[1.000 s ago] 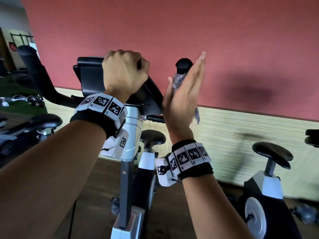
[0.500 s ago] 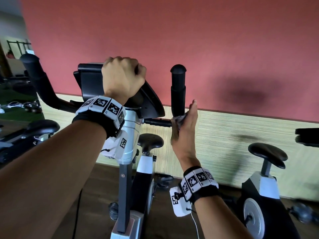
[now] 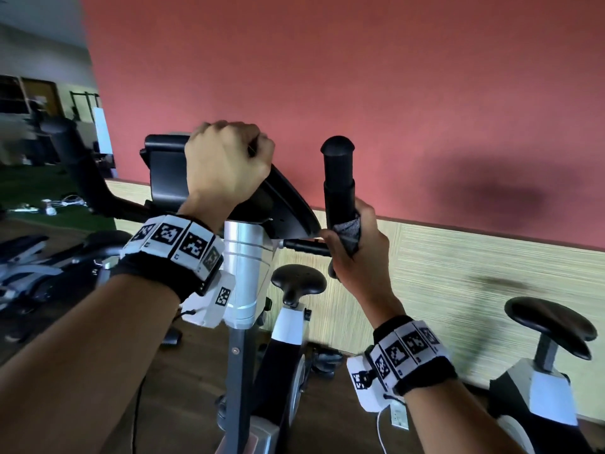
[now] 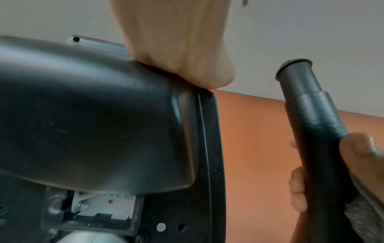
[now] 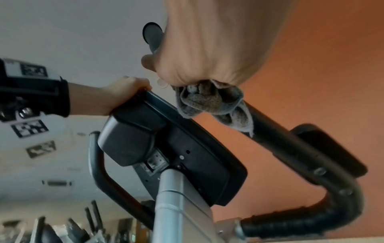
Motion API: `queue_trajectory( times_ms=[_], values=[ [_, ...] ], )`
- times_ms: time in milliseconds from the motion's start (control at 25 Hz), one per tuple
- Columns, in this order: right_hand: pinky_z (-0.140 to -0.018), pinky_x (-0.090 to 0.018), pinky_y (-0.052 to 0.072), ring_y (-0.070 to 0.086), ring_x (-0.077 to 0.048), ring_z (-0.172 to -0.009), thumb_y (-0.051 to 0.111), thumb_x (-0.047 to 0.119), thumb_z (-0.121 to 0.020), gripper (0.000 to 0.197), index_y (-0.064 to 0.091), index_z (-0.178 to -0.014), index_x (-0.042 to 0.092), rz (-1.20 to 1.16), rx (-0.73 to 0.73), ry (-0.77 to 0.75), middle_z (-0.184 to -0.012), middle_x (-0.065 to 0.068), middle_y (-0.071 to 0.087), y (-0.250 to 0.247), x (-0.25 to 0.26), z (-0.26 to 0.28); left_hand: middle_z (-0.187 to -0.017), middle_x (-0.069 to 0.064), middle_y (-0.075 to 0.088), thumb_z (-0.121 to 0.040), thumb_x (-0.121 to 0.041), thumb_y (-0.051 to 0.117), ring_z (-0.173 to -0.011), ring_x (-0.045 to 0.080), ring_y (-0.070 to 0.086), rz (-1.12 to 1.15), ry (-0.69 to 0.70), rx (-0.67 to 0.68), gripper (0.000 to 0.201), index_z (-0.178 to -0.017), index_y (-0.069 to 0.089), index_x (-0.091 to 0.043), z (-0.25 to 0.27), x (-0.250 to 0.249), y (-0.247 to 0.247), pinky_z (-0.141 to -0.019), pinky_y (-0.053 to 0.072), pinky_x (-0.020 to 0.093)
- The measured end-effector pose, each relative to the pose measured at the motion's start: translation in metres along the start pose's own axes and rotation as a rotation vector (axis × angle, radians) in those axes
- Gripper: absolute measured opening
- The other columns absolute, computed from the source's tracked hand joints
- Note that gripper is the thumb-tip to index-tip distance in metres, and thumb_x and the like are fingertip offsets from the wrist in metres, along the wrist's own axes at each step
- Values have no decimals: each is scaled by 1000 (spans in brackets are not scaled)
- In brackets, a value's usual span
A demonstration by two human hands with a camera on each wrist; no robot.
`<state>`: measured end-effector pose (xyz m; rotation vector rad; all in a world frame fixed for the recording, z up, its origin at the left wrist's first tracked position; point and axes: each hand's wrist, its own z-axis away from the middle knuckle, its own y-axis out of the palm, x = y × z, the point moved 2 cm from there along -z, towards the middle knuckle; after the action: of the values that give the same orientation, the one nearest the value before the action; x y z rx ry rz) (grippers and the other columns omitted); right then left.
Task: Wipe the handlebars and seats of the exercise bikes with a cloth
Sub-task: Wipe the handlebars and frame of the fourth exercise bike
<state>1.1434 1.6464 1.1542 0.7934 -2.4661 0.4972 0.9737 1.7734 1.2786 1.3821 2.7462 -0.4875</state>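
My right hand (image 3: pixel 355 253) grips the lower part of the bike's upright black right handlebar (image 3: pixel 339 178) with a grey cloth (image 3: pixel 347 235) wrapped between palm and bar. From the right wrist view the cloth (image 5: pixel 209 103) bunches out below the fist around the handlebar (image 5: pixel 290 144). My left hand (image 3: pixel 226 165) holds the top edge of the black console (image 3: pixel 167 172), fingers curled over it. In the left wrist view the console (image 4: pixel 99 123) fills the frame and the handlebar (image 4: pixel 311 118) stands at the right. The bike's black seat (image 3: pixel 298 280) sits beyond the silver post.
A second exercise bike with a black seat (image 3: pixel 550 326) stands at the right by the wall. The left handlebar (image 3: pixel 75 158) rises at the left. More gym machines (image 3: pixel 29 267) crowd the left side. A red wall (image 3: pixel 393 93) is straight ahead.
My right hand slid down the right handlebar from its top to the lower part, closing round it with the cloth. The left hand stayed on the console.
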Motion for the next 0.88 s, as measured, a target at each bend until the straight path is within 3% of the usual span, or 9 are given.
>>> queue_trajectory(
  times_ms=[120,280,400,520,680,800,880],
  values=[
    [-54,-14,48,66,-3,-55,67,43,-89,42,46,-125,39,-58,-38,-23,-80,18,68,1,-3,1,-72,14,67,-92,-33,51,-63,30,44,-42,17,-27,34,-73,68,-11,0,-3,4,-66,27,31],
    [-49,-20,50,66,-7,-54,69,46,-91,36,47,-118,50,-148,-45,-84,-78,9,69,1,-2,5,-79,12,70,-93,-33,50,-74,38,59,-42,65,-33,33,-77,70,-11,7,0,4,-68,34,34],
    [-54,-32,57,67,-12,-58,67,44,-92,34,54,-123,46,-182,-115,-153,-76,7,67,7,-10,11,-85,9,72,-94,-32,50,-84,35,61,-5,170,-46,31,-83,72,-13,12,1,4,-80,44,39],
    [-54,-42,57,67,-18,-56,65,49,-93,37,56,-127,37,-193,-192,-191,-73,7,66,11,-18,11,-84,9,68,-93,-33,49,-86,36,58,-6,220,-75,30,-83,69,-13,14,8,6,-82,46,45],
    [-46,-36,52,63,-16,-49,65,44,-97,27,59,-119,29,-187,-264,-368,-67,9,66,14,-20,8,-88,7,60,-94,-41,43,-91,36,55,-4,281,-119,40,-90,68,-10,23,15,10,-89,44,46],
    [-56,-23,47,62,-11,-60,66,43,-96,23,59,-114,31,-130,-336,-448,-65,12,63,15,-25,6,-101,6,60,-90,-46,42,-107,36,55,19,264,-112,45,-101,72,-15,32,13,11,-99,42,42],
    [-65,-21,44,62,-14,-75,64,48,-96,28,60,-116,29,-74,-342,-464,-69,14,61,15,-26,2,-120,7,59,-86,-40,47,-120,30,51,65,279,-245,41,-111,72,-19,60,13,13,-107,37,34]
  ],
)
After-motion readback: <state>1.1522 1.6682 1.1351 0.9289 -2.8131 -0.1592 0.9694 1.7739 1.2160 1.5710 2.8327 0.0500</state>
